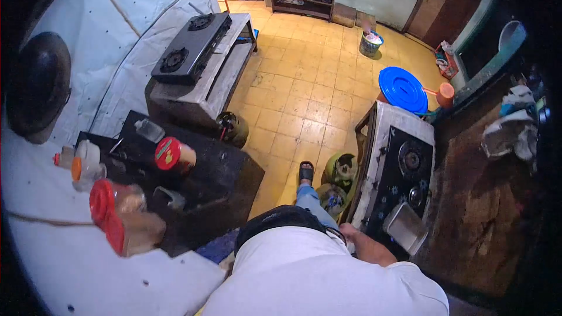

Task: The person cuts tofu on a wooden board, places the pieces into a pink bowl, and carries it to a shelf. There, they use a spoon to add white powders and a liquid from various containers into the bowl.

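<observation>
My right hand [349, 233] hangs low beside my right hip, close to the front edge of the right-hand stove. Its fingers are too small and partly hidden for me to tell if they grip anything. Of my left hand nothing shows; my torso in a white shirt blocks that side. A black two-burner gas stove [391, 190] lies to the right, with a rectangular metal pan [405, 228] at its near end. Below its front edge, two green gas cylinders [341, 168] stand on the floor by my sandalled foot [306, 172].
On the left, a dark table [216, 169] bears red-lidded jars [168, 153] and other containers. Beyond it a second stove [190, 50] rests on a stand, with a gas cylinder [233, 130] below. A blue lid [403, 89], an orange dipper [445, 95] and a basket [370, 44] are farther off.
</observation>
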`<action>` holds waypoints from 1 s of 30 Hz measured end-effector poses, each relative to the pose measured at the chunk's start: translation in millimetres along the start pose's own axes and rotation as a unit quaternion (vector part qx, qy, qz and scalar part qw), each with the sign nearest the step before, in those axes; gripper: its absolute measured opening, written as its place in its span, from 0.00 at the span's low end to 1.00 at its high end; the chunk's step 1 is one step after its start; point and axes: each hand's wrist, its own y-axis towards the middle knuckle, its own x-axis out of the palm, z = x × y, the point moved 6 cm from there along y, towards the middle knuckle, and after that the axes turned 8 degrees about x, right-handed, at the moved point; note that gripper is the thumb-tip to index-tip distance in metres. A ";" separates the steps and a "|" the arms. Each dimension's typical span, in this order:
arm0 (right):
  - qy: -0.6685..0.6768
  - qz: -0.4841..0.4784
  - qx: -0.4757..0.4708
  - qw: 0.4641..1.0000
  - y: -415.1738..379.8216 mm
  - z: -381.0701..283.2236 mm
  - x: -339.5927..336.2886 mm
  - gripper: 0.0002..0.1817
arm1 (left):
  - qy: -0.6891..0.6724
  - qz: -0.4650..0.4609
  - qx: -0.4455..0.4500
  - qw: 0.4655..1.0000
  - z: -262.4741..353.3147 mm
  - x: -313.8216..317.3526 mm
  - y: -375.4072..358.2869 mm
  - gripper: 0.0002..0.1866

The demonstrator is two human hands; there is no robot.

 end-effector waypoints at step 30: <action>0.201 0.047 0.108 0.973 226.2 -294.9 -510.5 0.15 | 0.319 -0.186 -0.021 0.929 760.7 242.7 686.5 0.19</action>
